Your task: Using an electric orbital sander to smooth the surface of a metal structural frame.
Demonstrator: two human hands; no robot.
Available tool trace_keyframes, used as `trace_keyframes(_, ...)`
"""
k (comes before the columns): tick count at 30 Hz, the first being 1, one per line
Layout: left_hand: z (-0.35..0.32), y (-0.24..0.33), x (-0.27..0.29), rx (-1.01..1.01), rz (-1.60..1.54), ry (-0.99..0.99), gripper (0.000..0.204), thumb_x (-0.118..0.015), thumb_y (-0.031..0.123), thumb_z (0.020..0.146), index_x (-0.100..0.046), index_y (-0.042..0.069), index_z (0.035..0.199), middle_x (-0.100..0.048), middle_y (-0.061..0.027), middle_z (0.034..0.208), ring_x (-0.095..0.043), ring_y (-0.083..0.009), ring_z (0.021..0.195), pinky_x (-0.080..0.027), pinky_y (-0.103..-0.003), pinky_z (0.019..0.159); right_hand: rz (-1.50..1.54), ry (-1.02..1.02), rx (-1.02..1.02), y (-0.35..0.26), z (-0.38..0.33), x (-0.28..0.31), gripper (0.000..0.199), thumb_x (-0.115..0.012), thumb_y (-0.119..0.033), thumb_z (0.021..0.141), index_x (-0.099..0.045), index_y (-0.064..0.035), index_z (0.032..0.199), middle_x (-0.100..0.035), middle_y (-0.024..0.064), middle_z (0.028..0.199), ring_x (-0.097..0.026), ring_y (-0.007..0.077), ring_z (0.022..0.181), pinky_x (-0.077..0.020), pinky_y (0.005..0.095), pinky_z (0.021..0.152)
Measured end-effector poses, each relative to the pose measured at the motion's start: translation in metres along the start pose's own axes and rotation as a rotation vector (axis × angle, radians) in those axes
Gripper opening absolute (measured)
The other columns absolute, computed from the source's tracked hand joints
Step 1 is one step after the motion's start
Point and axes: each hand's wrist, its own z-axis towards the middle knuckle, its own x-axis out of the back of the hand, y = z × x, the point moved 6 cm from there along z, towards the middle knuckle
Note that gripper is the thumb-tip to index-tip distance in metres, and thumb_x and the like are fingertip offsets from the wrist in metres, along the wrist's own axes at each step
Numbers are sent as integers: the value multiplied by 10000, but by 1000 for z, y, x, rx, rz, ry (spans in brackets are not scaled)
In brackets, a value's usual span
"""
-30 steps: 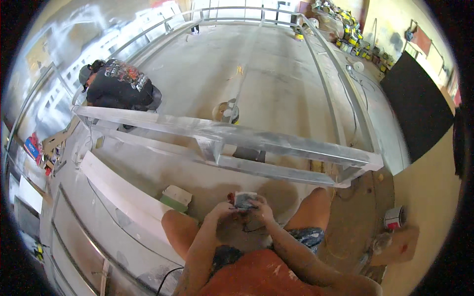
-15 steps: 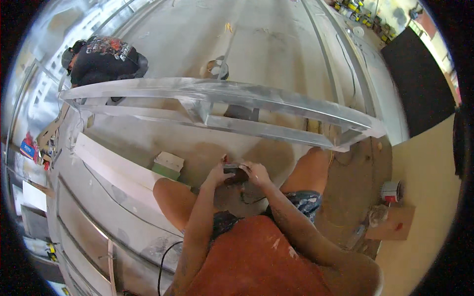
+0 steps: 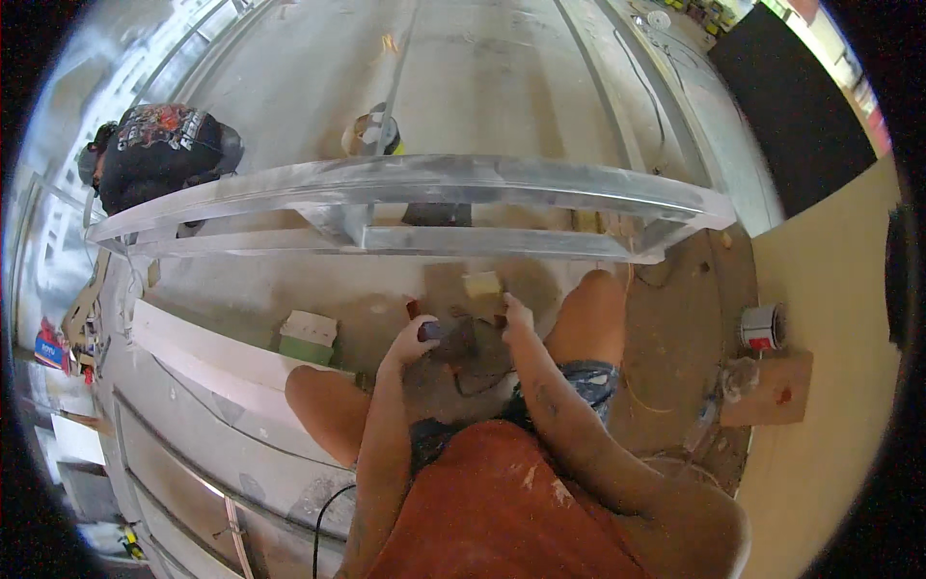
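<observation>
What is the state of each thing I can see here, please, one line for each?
Left hand: closed around a small dark tool.
Right hand: resting on the tool, grip unclear.
Metal frame: lying flat, across the floor.
Green-and-white block: resting on the floor, untouched.
Small can: upright, beside a cardboard piece.
Another person: crouched beyond the frame.

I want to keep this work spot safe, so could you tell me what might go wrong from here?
The left hand and right hand both sit on a small dark tool between bare knees, so a slip could hurt skin. Its black cord trails back past the body and could snag. The metal frame runs close in front, where a forward lean might hit it; another person crouches just beyond.
</observation>
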Motion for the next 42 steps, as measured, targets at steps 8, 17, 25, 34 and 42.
trace_keyframes(8,-1,21,-11,-54,97,-136,549,-703,107,828,-532,49,1346,-619,-179,1291,-589,-370,1227,-472,-455,1048,371,-105,-388,14,11,-4,423,-708,-272,949,-583,-70,1298,-683,131,1034,-684,275,819,-512,413,627)
trace_keyframes(17,-35,63,-55,269,225,764,371,-652,286,931,-565,74,1223,-594,-180,1193,-599,-436,1088,-509,-523,902,-1012,-440,269,70,113,-127,532,-737,-306,908,-564,-110,1371,-676,108,1146,-698,267,917,-564,375,772)
trace_keyframes(25,-43,48,-43,264,245,758,456,-695,385,927,-581,72,1239,-602,-170,1239,-638,-412,1039,-551,-491,841,-1544,-339,528,132,190,-194,540,-729,-292,906,-556,-109,1384,-652,115,1206,-682,269,977,-561,374,813)
trace_keyframes(34,-52,13,-23,294,225,775,432,-687,349,933,-564,77,1245,-604,-190,1243,-657,-421,1019,-560,-489,826,-1436,-308,792,146,119,-199,550,-719,-276,905,-547,-107,1399,-625,124,1274,-665,270,1043,-558,373,859)
trace_keyframes(42,-15,56,-51,175,159,673,421,-687,375,931,-594,88,1224,-608,-184,1249,-663,-416,1012,-564,-474,831,-1413,533,1094,22,227,-251,560,-711,-262,903,-539,-106,1413,-600,132,1334,-650,272,1103,-556,372,900)
